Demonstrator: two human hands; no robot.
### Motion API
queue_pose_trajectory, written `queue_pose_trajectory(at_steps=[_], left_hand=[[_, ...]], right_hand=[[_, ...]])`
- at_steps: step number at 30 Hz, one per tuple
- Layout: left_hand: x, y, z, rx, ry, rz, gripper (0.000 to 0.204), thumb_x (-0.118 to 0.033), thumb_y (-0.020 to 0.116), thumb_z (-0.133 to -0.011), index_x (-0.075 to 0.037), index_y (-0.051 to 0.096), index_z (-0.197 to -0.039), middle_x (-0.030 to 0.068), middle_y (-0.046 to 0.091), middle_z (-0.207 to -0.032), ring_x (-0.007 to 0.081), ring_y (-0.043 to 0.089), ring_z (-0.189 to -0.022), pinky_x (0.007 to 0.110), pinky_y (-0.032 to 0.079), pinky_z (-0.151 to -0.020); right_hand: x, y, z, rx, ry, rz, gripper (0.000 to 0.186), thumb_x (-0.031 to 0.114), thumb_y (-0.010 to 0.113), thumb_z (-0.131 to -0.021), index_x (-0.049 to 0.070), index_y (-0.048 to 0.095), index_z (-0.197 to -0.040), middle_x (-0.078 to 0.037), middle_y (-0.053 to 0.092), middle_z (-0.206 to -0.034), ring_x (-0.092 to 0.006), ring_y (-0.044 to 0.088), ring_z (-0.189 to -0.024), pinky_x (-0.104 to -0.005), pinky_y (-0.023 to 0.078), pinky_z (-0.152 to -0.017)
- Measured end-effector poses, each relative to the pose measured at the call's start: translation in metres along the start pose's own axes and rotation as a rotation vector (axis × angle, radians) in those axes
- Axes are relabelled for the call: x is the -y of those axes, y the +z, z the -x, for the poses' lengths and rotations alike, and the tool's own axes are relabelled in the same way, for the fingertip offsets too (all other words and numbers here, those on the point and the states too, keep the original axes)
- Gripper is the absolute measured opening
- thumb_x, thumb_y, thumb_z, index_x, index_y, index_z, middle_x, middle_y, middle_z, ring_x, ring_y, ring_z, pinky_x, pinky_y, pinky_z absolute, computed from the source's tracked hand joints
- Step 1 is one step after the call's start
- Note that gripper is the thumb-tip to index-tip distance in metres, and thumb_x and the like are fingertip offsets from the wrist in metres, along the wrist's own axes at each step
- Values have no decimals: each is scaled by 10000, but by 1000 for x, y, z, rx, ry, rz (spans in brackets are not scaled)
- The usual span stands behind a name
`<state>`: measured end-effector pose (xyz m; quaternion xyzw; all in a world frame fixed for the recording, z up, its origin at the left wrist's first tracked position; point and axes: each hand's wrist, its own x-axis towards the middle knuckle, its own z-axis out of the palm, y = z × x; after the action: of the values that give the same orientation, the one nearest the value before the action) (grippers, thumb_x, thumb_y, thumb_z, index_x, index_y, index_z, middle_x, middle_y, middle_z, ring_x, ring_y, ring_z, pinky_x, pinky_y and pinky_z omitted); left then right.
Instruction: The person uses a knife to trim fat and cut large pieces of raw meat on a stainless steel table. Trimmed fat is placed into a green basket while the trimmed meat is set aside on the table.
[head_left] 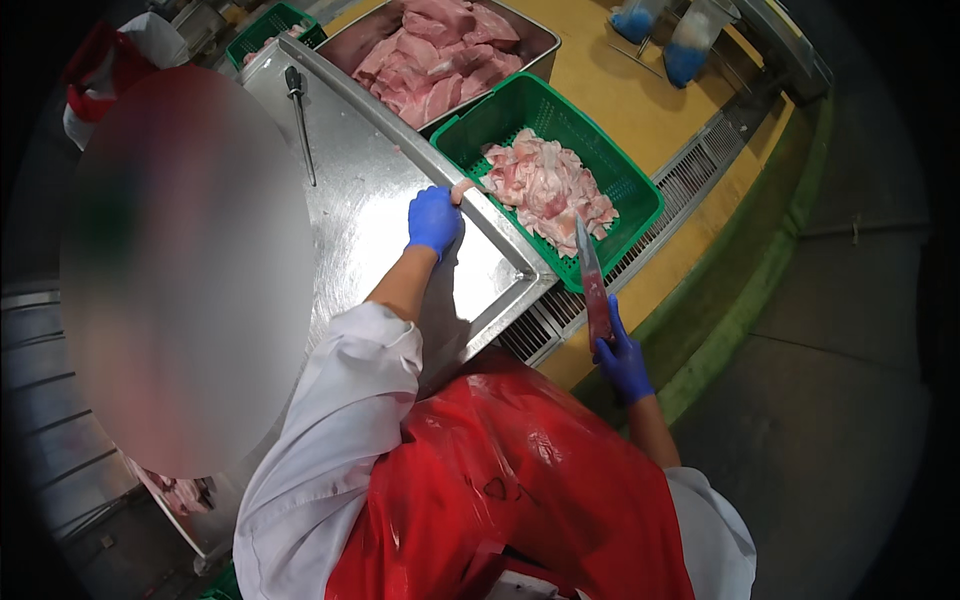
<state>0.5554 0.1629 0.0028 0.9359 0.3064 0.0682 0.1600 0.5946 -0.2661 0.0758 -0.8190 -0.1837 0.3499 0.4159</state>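
Note:
My left hand [434,220], in a blue glove, is closed at the raised rim of the steel table [350,225]. A small pink piece of meat [462,190] sticks out from its fingers over that rim. In my right hand [623,362], also gloved in blue, is a knife [592,282]. Its tip points away from me, over the near right edge of a green plastic basket [640,205]. The lower part of the knife looks dark red. Pale pink meat trimmings [550,190] lie heaped in the basket.
A metal tub [545,42] of large meat pieces [435,60] stands beyond the basket. A sharpening steel [301,125] lies on the table. A floor grate [690,165] runs right of the basket. Blue-filled clear containers [690,50] are at the far right. A blurred patch hides the left side.

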Motion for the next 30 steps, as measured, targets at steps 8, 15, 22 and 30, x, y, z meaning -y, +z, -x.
queue_pose_trajectory(at_steps=[8, 15, 22, 30], left_hand=[[-26, -59, -87, 309, 55, 1306, 210, -196, 594, -997, -32, 652, -1115, 52, 663, -1017, 134, 646, -912, 291, 541, -855], [153, -93, 58, -249, 8, 604, 559, -336, 700, -896, -44, 543, -1346, 178, 622, -1278, 314, 642, -1145, 416, 513, -985], [474, -174, 457, -298, -1065, 121, 671, -293, 678, -848, -34, 481, -1434, 234, 491, -1468, 373, 463, -1374, 426, 375, -1150], [680, -289, 635, -279, -1361, -237, 1026, -395, 794, -750, 25, 279, -1531, 256, 351, -1557, 384, 337, -1455, 421, 297, -1203]], right_hand=[[-33, 12, -17, -137, -105, -347, 787, 1, 499, -949, 223, 170, -1629, -21, 601, -869, -87, 482, -590, -241, 450, -530], [37, 68, -37, 41, -138, -268, 790, 3, 516, -986, 238, 127, -1633, -26, 552, -806, -86, 475, -571, -215, 389, -449], [60, 152, -59, 282, -229, -108, 787, 1, 496, -970, 226, 134, -1632, -111, 616, -1046, -97, 458, -546, -240, 390, -440], [144, 275, 10, 372, -115, 127, 811, -19, 457, -926, 212, 134, -1632, -46, 585, -858, -95, 486, -548, -238, 415, -439]])
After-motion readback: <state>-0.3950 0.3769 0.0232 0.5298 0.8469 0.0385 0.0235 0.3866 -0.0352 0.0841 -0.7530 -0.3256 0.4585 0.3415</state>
